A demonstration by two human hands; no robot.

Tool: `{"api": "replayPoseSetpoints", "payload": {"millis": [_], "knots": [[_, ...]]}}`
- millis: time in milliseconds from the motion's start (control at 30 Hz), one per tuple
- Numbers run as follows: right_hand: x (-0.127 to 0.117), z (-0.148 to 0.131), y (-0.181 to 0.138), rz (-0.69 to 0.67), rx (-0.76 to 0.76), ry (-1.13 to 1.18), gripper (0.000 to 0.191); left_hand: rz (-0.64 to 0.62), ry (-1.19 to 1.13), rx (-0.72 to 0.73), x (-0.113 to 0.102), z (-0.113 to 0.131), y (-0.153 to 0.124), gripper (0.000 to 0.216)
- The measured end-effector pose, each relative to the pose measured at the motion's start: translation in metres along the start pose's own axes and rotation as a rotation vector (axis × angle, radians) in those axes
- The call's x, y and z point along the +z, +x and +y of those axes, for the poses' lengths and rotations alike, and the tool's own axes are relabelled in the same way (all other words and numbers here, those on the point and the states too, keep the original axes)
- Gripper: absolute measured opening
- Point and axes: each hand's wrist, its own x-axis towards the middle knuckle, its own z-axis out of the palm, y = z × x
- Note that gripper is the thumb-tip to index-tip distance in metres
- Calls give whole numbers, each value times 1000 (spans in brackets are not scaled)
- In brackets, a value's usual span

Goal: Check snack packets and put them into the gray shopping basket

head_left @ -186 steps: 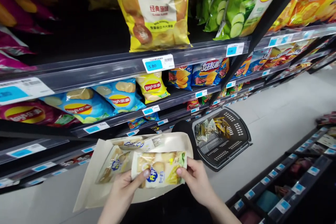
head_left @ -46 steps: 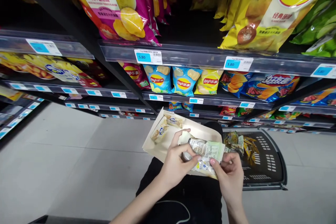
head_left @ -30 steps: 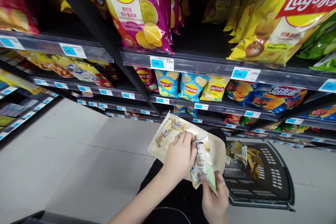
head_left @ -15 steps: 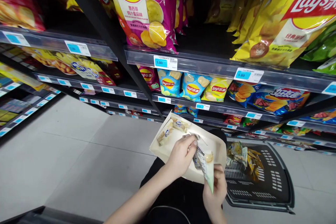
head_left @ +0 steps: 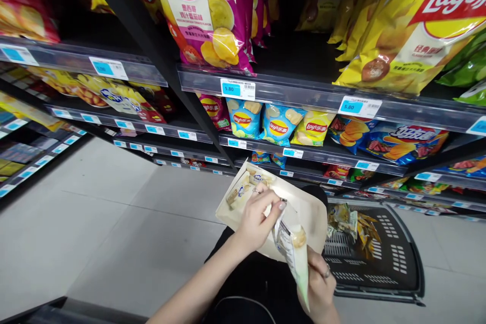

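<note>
My left hand (head_left: 256, 220) pinches the top corner of a small pale snack packet (head_left: 293, 248), fingers closed on it. My right hand (head_left: 319, 286) grips the same packet from below; its fingers curl round the lower edge. The packet stands nearly on edge, its printed back towards me. Behind both hands lies a cream cardboard tray (head_left: 309, 212) with two or three similar small packets (head_left: 250, 185) at its far end.
A black shopping basket (head_left: 395, 263) with several small packets stands on the grey floor at the right. Dark shelves (head_left: 288, 92) with crisp bags and blue price tags fill the upper half. More shelving runs along the left edge.
The packet has turned from flat in both hands to nearly edge-on, and my right hand has dropped lower. My view swung left since the oldest frame.
</note>
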Motion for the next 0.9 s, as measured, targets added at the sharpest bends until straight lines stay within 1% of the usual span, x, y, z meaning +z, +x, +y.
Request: {"api": "replayPoseSetpoints", "payload": {"millis": [33, 67, 100, 167, 200, 233, 267, 333, 367, 433, 567, 700, 833, 900], "knots": [[-1, -3, 2, 12, -29, 11, 14, -7, -90, -57, -2, -1, 2, 16], [-2, -6, 3, 29, -22, 24, 14, -58, -197, -118, -4, -3, 4, 9], [-3, -9, 6, 41, 16, 43, 12, -152, -308, -184, -8, -5, 6, 12], [-8, -15, 12, 57, 177, 118, 3, -378, -476, -328, -15, -9, 10, 17], [-11, -17, 17, 69, 285, 180, 10, -454, -511, -398, -18, -11, 12, 23], [-14, -18, 22, 75, 389, 253, 17, -477, -517, -454, -20, -13, 12, 28], [-17, -19, 28, 70, 488, 324, 22, -450, -507, -493, -21, -15, 12, 32], [-23, -19, 40, 53, 640, 424, 24, -344, -482, -519, -21, -17, 9, 34], [-26, -19, 46, 38, 690, 438, 23, -296, -473, -516, -21, -17, 7, 34], [-31, -18, 56, 23, 737, 404, 23, -229, -461, -504, -20, -17, 4, 35], [-39, -16, 64, 12, 720, 323, 26, -198, -451, -479, -21, -13, -1, 36], [-45, -12, 63, 20, 716, 328, 25, -205, -425, -469, -24, -3, -3, 37], [-49, -7, 60, 30, 711, 335, 23, -162, -396, -457, -23, 5, -2, 32], [-51, -5, 59, 41, 678, 307, 21, -155, -377, -424, -22, 5, -2, 29]]}}
